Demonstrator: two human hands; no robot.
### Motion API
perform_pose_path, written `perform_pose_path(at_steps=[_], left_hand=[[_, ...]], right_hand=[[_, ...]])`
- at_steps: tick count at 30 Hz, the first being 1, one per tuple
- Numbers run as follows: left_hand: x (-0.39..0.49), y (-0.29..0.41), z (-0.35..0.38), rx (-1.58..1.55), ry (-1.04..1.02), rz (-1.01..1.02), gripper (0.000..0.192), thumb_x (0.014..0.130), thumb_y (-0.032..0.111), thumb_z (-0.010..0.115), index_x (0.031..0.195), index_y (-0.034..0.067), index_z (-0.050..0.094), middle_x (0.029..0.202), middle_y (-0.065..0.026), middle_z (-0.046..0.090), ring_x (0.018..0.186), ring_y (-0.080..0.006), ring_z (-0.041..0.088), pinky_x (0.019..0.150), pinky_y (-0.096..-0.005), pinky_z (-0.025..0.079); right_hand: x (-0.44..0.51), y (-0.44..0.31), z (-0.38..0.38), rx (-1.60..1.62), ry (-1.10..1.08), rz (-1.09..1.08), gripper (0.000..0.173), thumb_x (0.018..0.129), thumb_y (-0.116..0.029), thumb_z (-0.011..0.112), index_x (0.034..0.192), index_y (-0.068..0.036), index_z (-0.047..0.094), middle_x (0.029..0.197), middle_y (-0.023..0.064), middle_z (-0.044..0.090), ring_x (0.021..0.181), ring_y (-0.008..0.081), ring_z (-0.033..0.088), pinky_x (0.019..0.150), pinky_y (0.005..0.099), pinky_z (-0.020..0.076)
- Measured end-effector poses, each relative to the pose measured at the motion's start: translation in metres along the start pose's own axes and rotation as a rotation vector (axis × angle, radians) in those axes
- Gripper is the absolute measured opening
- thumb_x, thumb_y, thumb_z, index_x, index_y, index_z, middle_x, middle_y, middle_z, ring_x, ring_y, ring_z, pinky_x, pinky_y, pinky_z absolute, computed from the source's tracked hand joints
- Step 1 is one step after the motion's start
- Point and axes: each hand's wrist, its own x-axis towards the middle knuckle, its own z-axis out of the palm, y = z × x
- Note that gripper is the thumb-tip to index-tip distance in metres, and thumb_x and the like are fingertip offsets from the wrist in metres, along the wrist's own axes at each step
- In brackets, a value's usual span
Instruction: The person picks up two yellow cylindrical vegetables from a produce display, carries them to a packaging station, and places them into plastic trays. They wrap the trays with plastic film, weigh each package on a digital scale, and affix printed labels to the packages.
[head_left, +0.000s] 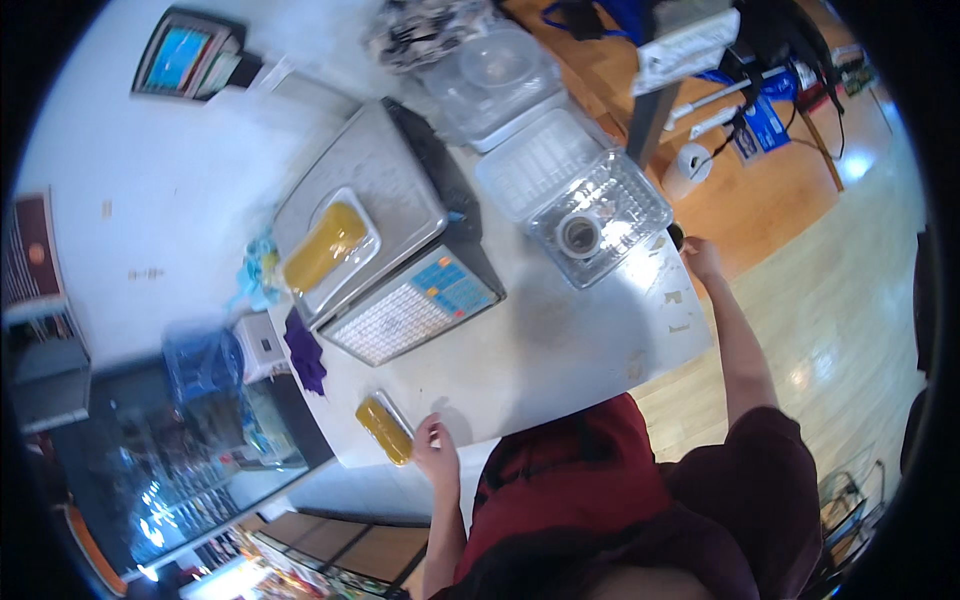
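Observation:
My left hand (435, 448) is over the near edge of the white table, with nothing seen in it and its fingers partly bent and apart. Just left of it lies a narrow tray of yellow food (384, 430) wrapped in clear film. My right hand (701, 257) is at the table's right edge, its fingers at a dark round object (676, 236) that is partly hidden. A larger film-wrapped tray of yellow food (325, 247) rests on the metal plate of a weighing scale (390, 180), above its keypad (412, 307).
Clear plastic containers (517, 82) are stacked at the table's back, with a tape roll (580, 235) on an upper clear tray (622, 202). A purple cloth (304, 356) lies at the left edge. A wooden surface to the right bears a white paper roll (688, 169) and cables.

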Motion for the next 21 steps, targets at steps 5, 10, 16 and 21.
perform_pose_path(at_steps=[5, 10, 16, 21], left_hand=[[-0.015, -0.060, -0.015, 0.077, 0.365, -0.255, 0.016, 0.089, 0.003, 0.060, 0.103, -0.001, 0.067, 0.093, -0.0127, 0.069, 0.076, -0.0240, 0.065, 0.063, -0.0341, 0.053], [-0.003, -0.079, 0.041, 0.127, 0.245, 0.222, 0.023, 0.087, 0.006, 0.059, 0.110, 0.003, 0.059, 0.099, -0.0151, 0.062, 0.086, -0.0344, 0.062, 0.070, -0.0422, 0.051], [0.006, -0.089, 0.066, 0.088, 0.285, 0.132, 0.018, 0.083, 0.006, 0.059, 0.101, 0.006, 0.054, 0.096, -0.0149, 0.057, 0.088, -0.0377, 0.059, 0.072, -0.0488, 0.048], [0.005, -0.091, 0.064, 0.077, 0.259, 0.072, 0.017, 0.083, 0.008, 0.060, 0.100, 0.006, 0.054, 0.095, -0.0148, 0.057, 0.086, -0.0366, 0.060, 0.069, -0.0470, 0.049]], right_hand=[[-0.144, -0.163, -0.111, 0.683, 0.787, -0.366, 0.018, 0.088, -0.007, 0.067, 0.105, -0.004, 0.068, 0.100, 0.0065, 0.069, 0.095, 0.0175, 0.064, 0.086, 0.0303, 0.0501], [-0.244, -0.352, -0.024, 0.359, 0.177, -0.915, 0.052, 0.077, -0.015, 0.078, 0.123, -0.001, 0.058, 0.118, 0.0189, 0.065, 0.112, 0.0344, 0.061, 0.095, 0.0404, 0.0480], [-0.201, -0.404, 0.063, 0.284, -0.162, -0.694, 0.093, 0.069, -0.025, 0.085, 0.145, 0.002, 0.036, 0.125, 0.0199, 0.062, 0.117, 0.0317, 0.061, 0.100, 0.0374, 0.0474], [-0.196, -0.402, 0.075, 0.357, -0.119, -0.730, 0.096, 0.064, -0.023, 0.087, 0.141, 0.007, 0.039, 0.117, 0.0232, 0.065, 0.109, 0.0345, 0.064, 0.094, 0.0384, 0.0498]])
